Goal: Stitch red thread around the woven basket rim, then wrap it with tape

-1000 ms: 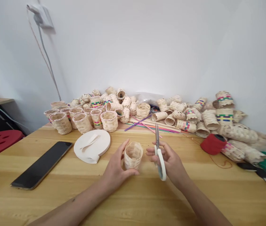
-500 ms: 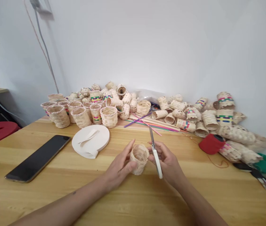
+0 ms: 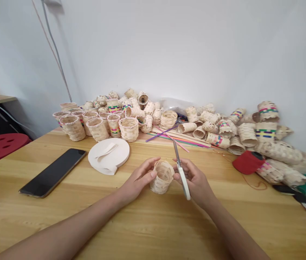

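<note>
A small woven basket (image 3: 161,180) of pale strips stands between my hands, its open top facing up and toward me. My left hand (image 3: 140,179) is closed around its left side, the thumb on the near rim and the fingers behind. In my right hand (image 3: 194,180) is a pair of scissors (image 3: 184,180) with white handles, blades pointing away from me and together. The fingertips of that hand are at the basket's right side; whether they touch it I cannot tell.
A roll of white tape (image 3: 109,153) and a black phone (image 3: 54,171) lie to the left. Rimmed baskets (image 3: 129,130) stand behind the roll. Coloured strips (image 3: 169,134) and a heap of baskets (image 3: 247,135) line the wall. Red thread (image 3: 247,162) lies at the right.
The view has shifted slightly, so the table things appear a little further right. My left hand's thumb has moved up to the basket's rim, and the basket has turned a little.
</note>
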{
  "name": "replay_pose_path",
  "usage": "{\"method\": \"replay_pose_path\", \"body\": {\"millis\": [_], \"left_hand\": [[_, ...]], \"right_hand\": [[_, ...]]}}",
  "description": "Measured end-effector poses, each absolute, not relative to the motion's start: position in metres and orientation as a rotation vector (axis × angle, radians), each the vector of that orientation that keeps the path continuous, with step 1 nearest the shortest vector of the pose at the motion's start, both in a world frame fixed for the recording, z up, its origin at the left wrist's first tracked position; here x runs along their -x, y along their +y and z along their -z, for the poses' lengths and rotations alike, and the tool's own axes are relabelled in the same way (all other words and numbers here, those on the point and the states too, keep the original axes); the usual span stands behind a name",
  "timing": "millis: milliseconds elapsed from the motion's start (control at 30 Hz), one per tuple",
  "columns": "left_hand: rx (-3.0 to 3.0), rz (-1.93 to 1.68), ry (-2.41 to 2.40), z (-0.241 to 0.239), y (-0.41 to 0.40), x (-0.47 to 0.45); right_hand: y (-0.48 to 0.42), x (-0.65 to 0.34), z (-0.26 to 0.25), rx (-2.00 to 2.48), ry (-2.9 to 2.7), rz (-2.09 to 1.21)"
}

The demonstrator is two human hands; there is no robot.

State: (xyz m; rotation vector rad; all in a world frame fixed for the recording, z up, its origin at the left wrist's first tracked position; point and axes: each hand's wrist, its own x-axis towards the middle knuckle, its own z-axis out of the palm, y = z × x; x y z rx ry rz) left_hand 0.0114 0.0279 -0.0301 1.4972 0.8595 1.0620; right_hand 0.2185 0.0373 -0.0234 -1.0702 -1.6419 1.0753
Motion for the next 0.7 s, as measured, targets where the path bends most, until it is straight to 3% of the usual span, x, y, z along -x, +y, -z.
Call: {"method": "replay_pose_path", "body": {"millis": [500, 700], "left_hand": [[-1.460, -0.989, 0.701, 0.047, 0.037, -0.014], [-1.420, -1.229, 1.086, 0.039, 0.044, -0.005]], "right_hand": [[0.039, -0.223, 0.024, 1.096, -1.673, -1.074], [0.036, -0.235, 0.008, 1.186, -1.963, -0.562]]}}
